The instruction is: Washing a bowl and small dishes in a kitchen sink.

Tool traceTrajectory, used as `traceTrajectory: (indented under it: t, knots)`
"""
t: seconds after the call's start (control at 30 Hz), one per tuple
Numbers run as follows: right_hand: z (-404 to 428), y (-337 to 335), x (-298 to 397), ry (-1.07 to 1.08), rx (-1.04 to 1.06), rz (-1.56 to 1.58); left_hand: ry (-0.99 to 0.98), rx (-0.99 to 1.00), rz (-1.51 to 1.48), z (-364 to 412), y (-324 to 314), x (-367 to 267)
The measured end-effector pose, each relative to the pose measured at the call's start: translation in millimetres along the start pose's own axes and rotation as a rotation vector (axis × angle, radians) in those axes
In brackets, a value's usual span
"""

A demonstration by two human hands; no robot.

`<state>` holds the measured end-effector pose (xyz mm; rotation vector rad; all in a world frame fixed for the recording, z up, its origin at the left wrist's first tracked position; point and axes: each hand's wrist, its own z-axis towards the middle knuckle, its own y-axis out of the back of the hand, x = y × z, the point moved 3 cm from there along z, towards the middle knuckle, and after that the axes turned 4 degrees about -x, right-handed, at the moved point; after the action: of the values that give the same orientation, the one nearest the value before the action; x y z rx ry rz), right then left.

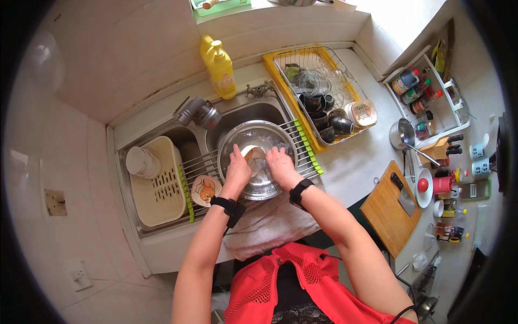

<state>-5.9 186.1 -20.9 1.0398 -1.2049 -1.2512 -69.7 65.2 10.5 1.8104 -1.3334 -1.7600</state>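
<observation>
Both hands are inside a round stainless steel basin (263, 190) of water, which rests on a roll-up rack over the sink. My left hand (238, 168) grips the left edge of a small white dish (247, 150) with an orange-brown pattern; the dish stands tilted, partly under water. My right hand (280, 164) is at the basin's right side with its fingers curled down. A greyish cloth-like thing (286, 146) shows just beyond those fingers; whether they hold it is hidden. Left of the basin, a cartoon-printed dish (205, 190) lies on the rack (313, 156).
A cream drain basket (168, 152) with stacked white bowls (141, 162) sits in the left sink. Yellow bottles (222, 73) stand behind the faucet (259, 90). Right are a wire dish rack (293, 54) of glasses and cups, a saucepan (401, 131), and a cutting board (382, 206) bearing a cleaver (406, 200).
</observation>
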Motion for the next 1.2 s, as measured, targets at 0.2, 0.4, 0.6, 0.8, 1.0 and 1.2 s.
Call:
traceTrajectory:
  t: [0.2, 0.4, 0.6, 0.8, 1.0, 1.2]
  knots:
    - [-1, 16, 3, -0.023, 0.057, -0.151, -0.471, -0.207, 0.409, -24, 3, 5]
    - [4, 24, 14, -0.043, 0.201, 0.028, -0.424, 0.041, 0.506, -26, -18, 19]
    - [12, -5, 4, -0.346, 0.149, 0.245, -0.445, 0.032, 0.237, -17, -2, 9]
    - [7, 73, 48, -0.163, -0.261, 0.933, 0.219, 0.167, -1.049, -1, 2, 54]
    - [35, 53, 8, -0.393, -0.186, 0.949, 0.184, 0.308, -1.309, -24, 6, 43]
    - [18, 43, -19, -0.085, -0.243, 0.391, 0.046, 0.235, -1.130, -24, 19, 28]
